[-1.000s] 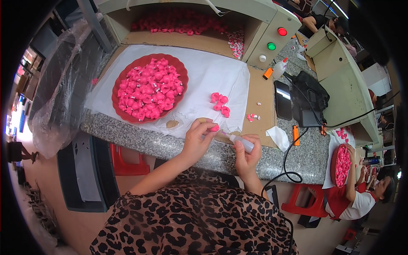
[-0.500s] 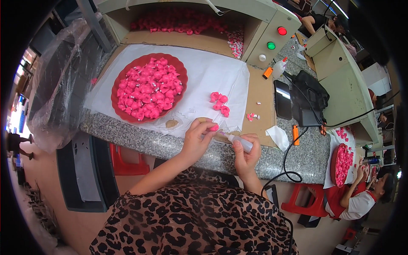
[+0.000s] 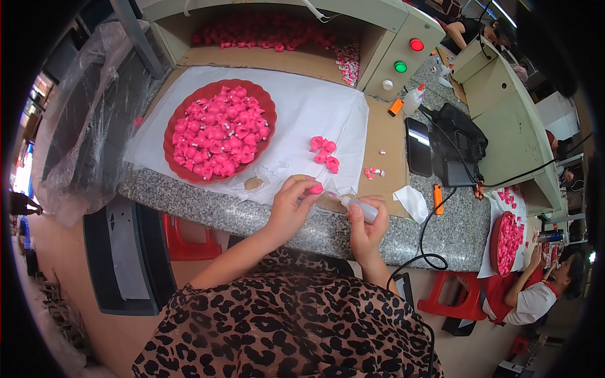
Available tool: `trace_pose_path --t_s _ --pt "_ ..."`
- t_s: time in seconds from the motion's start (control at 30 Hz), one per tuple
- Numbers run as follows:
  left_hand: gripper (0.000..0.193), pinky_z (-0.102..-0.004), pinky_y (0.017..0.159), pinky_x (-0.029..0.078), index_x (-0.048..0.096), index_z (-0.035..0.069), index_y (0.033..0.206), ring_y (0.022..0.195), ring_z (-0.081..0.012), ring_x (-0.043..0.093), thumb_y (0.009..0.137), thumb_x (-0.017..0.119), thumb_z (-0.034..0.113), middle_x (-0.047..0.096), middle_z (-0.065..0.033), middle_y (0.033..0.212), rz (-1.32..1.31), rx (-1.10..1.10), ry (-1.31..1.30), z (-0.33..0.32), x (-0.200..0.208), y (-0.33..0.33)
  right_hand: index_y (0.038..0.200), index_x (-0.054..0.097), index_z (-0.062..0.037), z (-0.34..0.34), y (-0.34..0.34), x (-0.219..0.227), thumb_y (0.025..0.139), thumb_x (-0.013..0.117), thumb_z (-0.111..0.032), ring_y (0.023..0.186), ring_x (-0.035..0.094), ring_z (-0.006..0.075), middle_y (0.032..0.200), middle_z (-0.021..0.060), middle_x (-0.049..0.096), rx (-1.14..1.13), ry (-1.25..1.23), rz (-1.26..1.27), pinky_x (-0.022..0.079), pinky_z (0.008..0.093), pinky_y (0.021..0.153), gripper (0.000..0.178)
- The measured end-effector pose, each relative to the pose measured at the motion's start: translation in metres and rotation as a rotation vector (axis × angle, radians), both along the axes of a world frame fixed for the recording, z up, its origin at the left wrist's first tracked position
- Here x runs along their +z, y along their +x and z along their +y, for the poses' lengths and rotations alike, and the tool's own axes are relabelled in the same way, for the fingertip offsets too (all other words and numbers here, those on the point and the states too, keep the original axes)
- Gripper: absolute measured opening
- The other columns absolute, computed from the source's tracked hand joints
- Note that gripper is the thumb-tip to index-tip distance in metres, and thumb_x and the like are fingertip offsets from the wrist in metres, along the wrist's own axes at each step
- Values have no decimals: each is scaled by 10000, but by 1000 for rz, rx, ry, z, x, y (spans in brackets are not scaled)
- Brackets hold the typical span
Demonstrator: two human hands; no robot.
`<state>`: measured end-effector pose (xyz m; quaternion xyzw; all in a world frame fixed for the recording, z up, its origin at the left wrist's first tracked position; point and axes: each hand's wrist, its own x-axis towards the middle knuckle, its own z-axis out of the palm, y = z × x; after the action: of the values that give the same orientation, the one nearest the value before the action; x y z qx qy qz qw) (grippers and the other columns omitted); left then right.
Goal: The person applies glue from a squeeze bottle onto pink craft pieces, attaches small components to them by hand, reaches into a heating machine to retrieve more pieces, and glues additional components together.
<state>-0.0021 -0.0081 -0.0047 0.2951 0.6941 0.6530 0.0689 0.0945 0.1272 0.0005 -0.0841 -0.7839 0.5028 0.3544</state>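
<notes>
While a red bowl (image 3: 259,101) and black cable (image 3: 423,235) are flanking them, the left hand (image 3: 290,206) is pinching a pink piece (image 3: 316,189), the right hand (image 3: 367,230) gripping a bottle (image 3: 361,206).

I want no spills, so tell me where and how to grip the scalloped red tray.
Take the scalloped red tray two-handed by its rim, probably from its left and right sides: it is round and heaped with pink petal-like pieces, so a balanced hold should keep it level.

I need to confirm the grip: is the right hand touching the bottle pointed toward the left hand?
Touching. The head view shows the right hand closed around the bottle, its body held between thumb and fingers.
</notes>
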Motion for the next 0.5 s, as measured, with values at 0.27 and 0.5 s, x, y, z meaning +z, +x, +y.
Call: trace_pose_path --t_s 0.27,0.5 --pt "266 -240 677 427 490 25 1092 750 -137 504 829 454 47 497 -76 934 -117 -214 -106 -11 9 -13 879 427 -11 1 -1 19 815 533 -96 601 497 107 817 67 464 77 -599 38 401 206 511 151" --pt "339 -220 698 386 436 85 1208 716 -101 430 873 395 119 487 -28 918 -313 -561 -173 -23 11 -32 879 427 -21 5 -3 25 808 541 -88 606 492 109 831 61 464 160 -476 -17 406 203 530 150"
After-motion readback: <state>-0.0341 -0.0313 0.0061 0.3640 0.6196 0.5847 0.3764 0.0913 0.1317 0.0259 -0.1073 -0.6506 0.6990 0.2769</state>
